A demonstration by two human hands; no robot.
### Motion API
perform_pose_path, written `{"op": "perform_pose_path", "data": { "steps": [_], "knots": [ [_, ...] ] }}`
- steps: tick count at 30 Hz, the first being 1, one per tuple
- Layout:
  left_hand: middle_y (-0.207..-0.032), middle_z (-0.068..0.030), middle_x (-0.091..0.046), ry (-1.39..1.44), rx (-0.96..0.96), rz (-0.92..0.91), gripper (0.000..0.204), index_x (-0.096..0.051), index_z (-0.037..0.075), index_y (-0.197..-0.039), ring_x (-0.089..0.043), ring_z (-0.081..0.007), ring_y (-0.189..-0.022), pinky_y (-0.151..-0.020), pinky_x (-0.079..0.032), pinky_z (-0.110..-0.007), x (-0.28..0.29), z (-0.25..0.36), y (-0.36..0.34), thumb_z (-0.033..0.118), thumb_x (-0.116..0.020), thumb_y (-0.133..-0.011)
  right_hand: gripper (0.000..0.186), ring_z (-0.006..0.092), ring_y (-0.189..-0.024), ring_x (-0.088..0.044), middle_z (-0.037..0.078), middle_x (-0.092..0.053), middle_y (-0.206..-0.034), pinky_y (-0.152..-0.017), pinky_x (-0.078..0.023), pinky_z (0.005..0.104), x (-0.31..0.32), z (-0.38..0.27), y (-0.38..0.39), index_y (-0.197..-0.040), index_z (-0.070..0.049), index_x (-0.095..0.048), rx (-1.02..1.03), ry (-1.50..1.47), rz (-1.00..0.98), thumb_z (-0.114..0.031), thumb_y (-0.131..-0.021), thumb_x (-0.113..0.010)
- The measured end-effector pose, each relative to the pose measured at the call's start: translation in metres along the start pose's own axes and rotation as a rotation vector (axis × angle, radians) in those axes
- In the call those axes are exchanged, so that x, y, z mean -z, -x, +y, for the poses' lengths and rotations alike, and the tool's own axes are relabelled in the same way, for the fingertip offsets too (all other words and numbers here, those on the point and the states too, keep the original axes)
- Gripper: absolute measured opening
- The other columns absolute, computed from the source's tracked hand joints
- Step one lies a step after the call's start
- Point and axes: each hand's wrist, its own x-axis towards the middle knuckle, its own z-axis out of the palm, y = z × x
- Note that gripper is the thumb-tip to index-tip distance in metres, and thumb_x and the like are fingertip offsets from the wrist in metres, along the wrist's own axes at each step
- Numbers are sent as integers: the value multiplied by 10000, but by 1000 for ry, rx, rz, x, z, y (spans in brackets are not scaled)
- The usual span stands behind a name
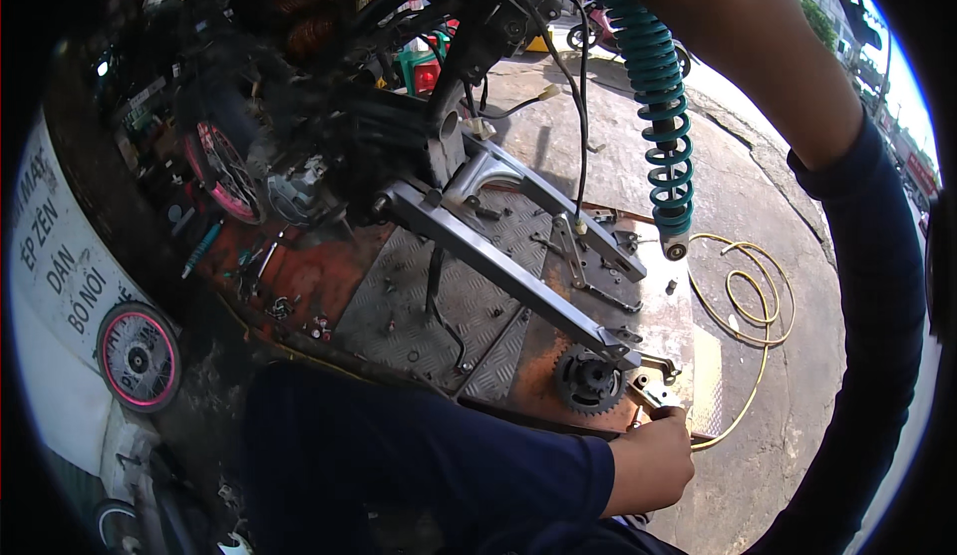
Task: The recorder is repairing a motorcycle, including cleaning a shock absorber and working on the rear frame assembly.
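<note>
My left hand [653, 463] is closed low on the right, at the near edge of a work platform. Just beyond its fingers lies a small silver metal part [655, 392]; what the fingers hold is hidden. A toothed rear sprocket [590, 380] lies left of that hand, beside the end of a silver swingarm [498, 266] fixed to a motorcycle frame [446, 106]. My right arm [812, 106] reaches up along the right side, its hand beyond the top edge. Near that arm hangs a shock absorber [666, 146] with a teal spring.
Loose bolts and brackets lie on the metal platform [399, 296]. A yellow hose [763, 341] coils on the concrete at right. Loose cables [581, 106] hang from the frame. A pink-rimmed wheel [140, 358] leans against a white sign [75, 256] at left.
</note>
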Motion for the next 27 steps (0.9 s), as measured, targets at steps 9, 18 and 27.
{"op": "perform_pose_path", "data": {
  "steps": [9, 18, 27],
  "knots": [
    [-892, -123, -615, 537, 216, 380, 252, -638, 50, -935, -606, -265, -957, -803, -466, -391, -54, -29, 43, 276, -682, -831, 230, 304, -601, -640, 110, -641, -682, -545, -527, 386, 5, 4, -12, -837, -22, -664, -36, 142, -152, -190, -911, -525],
    [-1000, -43, -649, 1445, 555, 788, 237, -624, 32, -1046, -614, -96, -908, -748, -504, -257, -161, -29, 27, 218, -669, -906, 211, 266, -672, -662, 112, -671, -719, -609, -528, 388, 1, 12, -22, -748, -68, -704, 93, 166, -238, -193, -865, -580],
    [-1092, -11, -572, 2008, 909, 1660, 285, -526, 121, -1171, -569, -134, -1015, -911, -457, -349, -218, -64, 7, 156, -634, -909, 303, 259, -646, -562, 119, -578, -725, -591, -422, 333, 9, 15, 69, -844, -1, -617, -176, -496, -154, -291, -833, -702]
  ]
}}
